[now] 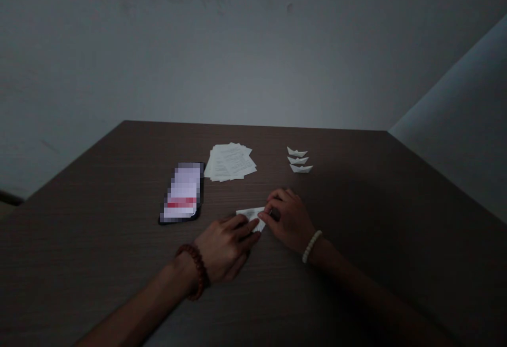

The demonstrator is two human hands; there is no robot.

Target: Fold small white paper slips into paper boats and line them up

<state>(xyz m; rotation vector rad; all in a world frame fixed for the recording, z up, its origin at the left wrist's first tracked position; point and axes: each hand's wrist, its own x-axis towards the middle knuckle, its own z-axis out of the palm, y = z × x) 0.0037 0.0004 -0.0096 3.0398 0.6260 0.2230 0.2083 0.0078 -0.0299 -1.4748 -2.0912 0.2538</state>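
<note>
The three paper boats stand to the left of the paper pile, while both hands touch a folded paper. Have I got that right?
Not quite: the head view shows the three paper boats to the right of the paper pile, not the left. The left hand and right hand do both touch a folded paper.

The folded piece (249,212) looks matt paper; the table (119,178), dull wood grain.
</note>
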